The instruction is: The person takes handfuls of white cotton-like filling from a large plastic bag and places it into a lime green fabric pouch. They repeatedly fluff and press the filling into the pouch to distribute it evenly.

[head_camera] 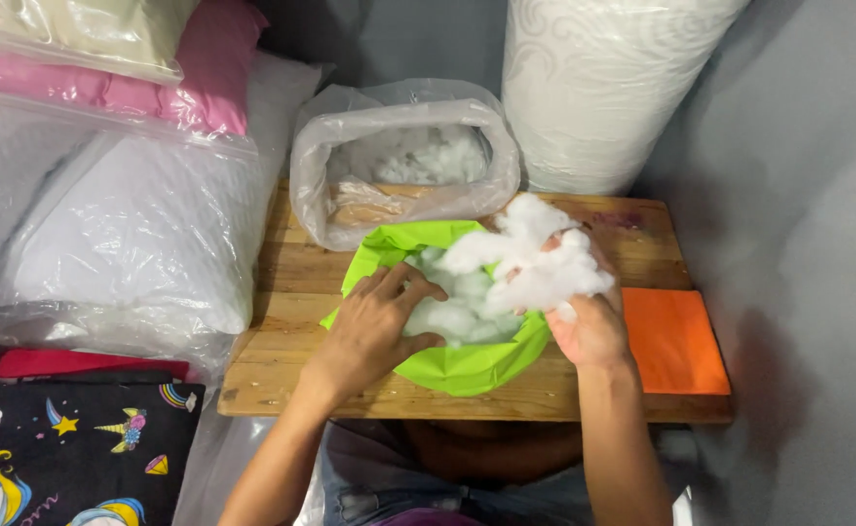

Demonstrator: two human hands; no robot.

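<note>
At the far left, a black cloth printed with unicorns and stars (77, 453) is lying below a strip of red fabric (87, 363), and above them white pillows wrapped in clear plastic (135, 244) are piling up against the desk's left edge. A pink pillow in plastic (209, 68) is sitting on top of that heap.

My left hand (374, 326) is resting on the near left rim of the green fabric cover (467, 370), fingers spread and curled over its edge, pressing into the white stuffing (457, 317) already inside and holding the opening wide. The cover is sitting in the middle of the wooden desk (291, 282), its mouth facing up.

Just behind it, a clear plastic bag (399, 161) is standing open on the desk, with more white stuffing showing inside, along with something tan at the bottom that I cannot make out.

My right hand (589, 326) is closing around a big clump of white fibre fill (535, 258), palm turned up, holding it right above the cover's right rim; the clump is hiding my fingertips, so how tightly they are wrapping is hard to tell.

Behind, a large white roll wrapped in plastic (603, 88) is standing at the desk's back edge. To the right, an orange folded cloth (676, 341) is lying flat on the desk, just beside my right wrist.
</note>
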